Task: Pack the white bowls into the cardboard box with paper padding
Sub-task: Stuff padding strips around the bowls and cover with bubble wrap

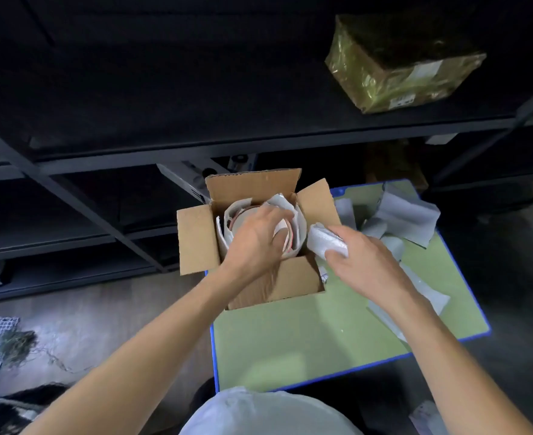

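Well along: white bowls (241, 218) already inside the open cardboard box (196, 240), ringed by paper, clasped under the curled fingers of the left hand (255, 237); bowl count hard to tell. Gripped in the right hand (368, 262), just beside the box: a paper wad (323, 240), not yet tucked in. Left to do, probably: wedging it in, closing the flaps.

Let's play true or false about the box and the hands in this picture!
The cardboard box is open. True.
The right hand is empty. False: it grips a wad of white padding.
The left hand reaches into the box. True.
The table is red. False: it is green with a blue edge.
A wrapped parcel sits on the shelf. True.
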`<action>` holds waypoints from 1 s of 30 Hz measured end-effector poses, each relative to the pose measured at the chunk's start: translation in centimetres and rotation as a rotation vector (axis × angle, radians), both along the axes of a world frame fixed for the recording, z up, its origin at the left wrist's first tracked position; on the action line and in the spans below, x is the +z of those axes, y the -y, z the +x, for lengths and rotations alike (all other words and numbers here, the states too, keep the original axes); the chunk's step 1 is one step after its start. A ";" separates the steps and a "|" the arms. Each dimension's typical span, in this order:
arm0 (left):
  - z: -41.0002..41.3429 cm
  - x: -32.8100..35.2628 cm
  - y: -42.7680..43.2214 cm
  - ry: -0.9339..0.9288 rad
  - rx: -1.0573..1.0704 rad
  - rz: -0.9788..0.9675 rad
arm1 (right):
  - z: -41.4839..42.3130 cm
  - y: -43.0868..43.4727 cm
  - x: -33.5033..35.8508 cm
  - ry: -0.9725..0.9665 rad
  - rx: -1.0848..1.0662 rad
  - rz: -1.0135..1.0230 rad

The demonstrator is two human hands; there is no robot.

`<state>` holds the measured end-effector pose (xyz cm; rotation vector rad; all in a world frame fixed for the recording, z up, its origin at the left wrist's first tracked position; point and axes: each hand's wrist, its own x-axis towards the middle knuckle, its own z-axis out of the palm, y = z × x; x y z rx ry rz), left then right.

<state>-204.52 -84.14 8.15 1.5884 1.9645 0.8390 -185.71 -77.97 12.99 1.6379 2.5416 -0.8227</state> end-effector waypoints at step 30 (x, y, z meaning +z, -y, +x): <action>-3.1 -2.1 -4.1 -0.447 -0.187 0.121 | -2.0 -3.8 -0.2 -0.114 0.129 0.183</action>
